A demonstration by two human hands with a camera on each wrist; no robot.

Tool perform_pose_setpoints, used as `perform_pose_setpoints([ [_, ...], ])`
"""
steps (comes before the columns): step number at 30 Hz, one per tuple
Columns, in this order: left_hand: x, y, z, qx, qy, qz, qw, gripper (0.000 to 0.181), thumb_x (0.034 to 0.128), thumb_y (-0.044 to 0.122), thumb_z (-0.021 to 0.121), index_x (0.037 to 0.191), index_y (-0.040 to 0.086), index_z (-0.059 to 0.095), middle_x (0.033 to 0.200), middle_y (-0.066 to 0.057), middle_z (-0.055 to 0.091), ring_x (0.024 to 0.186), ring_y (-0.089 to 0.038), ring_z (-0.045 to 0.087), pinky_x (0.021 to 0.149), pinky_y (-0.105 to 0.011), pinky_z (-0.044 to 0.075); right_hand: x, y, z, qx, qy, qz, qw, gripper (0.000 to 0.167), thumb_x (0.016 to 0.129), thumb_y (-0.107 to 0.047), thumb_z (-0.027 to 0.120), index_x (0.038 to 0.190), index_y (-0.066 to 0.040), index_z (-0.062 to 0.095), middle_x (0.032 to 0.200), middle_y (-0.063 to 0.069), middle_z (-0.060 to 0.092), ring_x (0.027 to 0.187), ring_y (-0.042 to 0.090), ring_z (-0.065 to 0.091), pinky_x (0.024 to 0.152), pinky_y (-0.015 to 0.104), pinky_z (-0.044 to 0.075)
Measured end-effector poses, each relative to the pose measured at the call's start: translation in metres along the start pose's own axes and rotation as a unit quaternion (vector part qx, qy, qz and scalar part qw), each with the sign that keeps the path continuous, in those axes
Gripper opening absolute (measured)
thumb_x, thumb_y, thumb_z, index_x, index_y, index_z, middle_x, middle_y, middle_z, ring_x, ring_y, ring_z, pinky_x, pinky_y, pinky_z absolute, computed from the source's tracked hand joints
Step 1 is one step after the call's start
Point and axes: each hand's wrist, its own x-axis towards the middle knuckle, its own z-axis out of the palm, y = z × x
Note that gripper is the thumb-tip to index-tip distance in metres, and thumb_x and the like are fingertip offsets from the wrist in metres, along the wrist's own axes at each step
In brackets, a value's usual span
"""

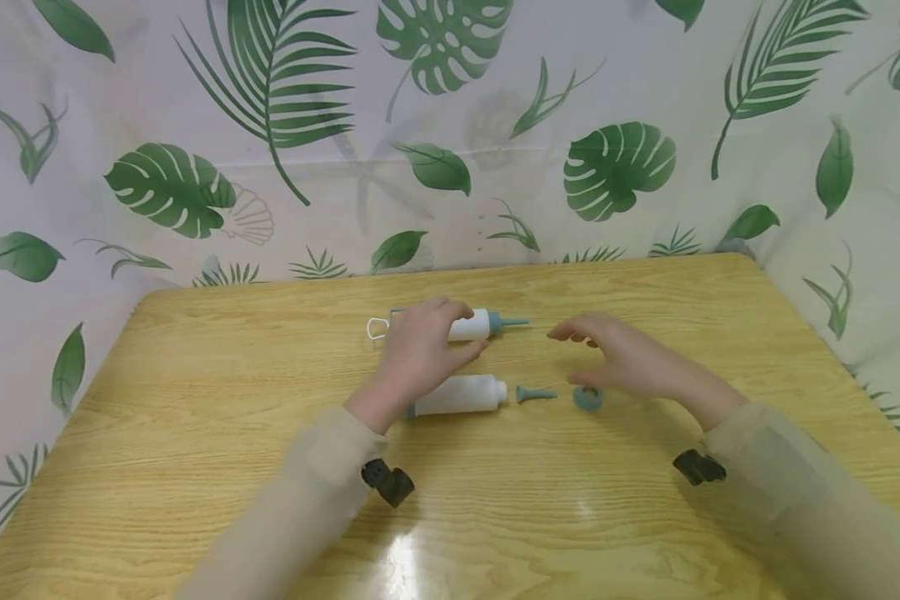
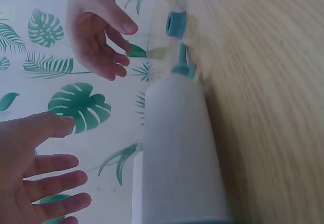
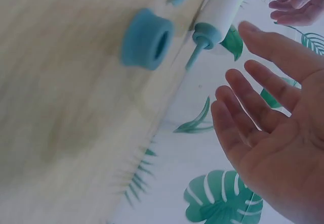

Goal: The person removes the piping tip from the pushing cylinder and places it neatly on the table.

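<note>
My left hand (image 1: 420, 343) hovers over two white tubes, fingers spread and loosely bent, holding nothing. The farther tube (image 1: 469, 325) has a teal nozzle and a white wire loop at its left end. The nearer tube (image 1: 461, 394) lies on its side, its bare white neck pointing right. Right of that neck lie a loose teal nozzle (image 1: 536, 394) and a teal ring cap (image 1: 587, 398). Above and beside the cap is my right hand (image 1: 630, 354), its fingers relaxed and empty. In the right wrist view the ring cap (image 3: 146, 39) stands apart from the right hand (image 3: 273, 107).
The wooden table (image 1: 217, 467) reaches back to a white sheet (image 1: 307, 225) printed with green leaves. The sheet also hangs at both sides. A small black device is strapped at each sleeve cuff.
</note>
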Motion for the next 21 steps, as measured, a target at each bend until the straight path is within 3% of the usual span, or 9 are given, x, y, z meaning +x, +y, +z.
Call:
perform_pose_setpoints([
  [13,0.018,-0.031,-0.015,-0.021,-0.069,-0.042,0.9965,0.055,0.0875,0.038,0.068,0.132,0.009,0.054,0.131,-0.008,0.056,0.118,-0.025,0.052,0.094,-0.042,0.044,0.057,-0.018,0.005,-0.013,0.02,-0.004,0.9997,0.053,0.085,-0.013,0.072,0.131,0.002,0.051,0.13,0.018,0.053,0.116,0.036,0.049,0.095,0.049,0.042],
  [21,0.025,-0.047,-0.008,-0.039,-0.096,-0.073,0.992,0.058,0.0858,0.039,0.07,0.133,0.01,0.053,0.135,-0.008,0.052,0.122,-0.026,0.048,0.098,-0.043,0.04,0.086,-0.018,0.015,0.007,0.022,0.023,0.9995,0.055,0.084,-0.013,0.073,0.131,0.004,0.05,0.133,0.02,0.051,0.119,0.038,0.048,0.098,0.048,0.04],
])
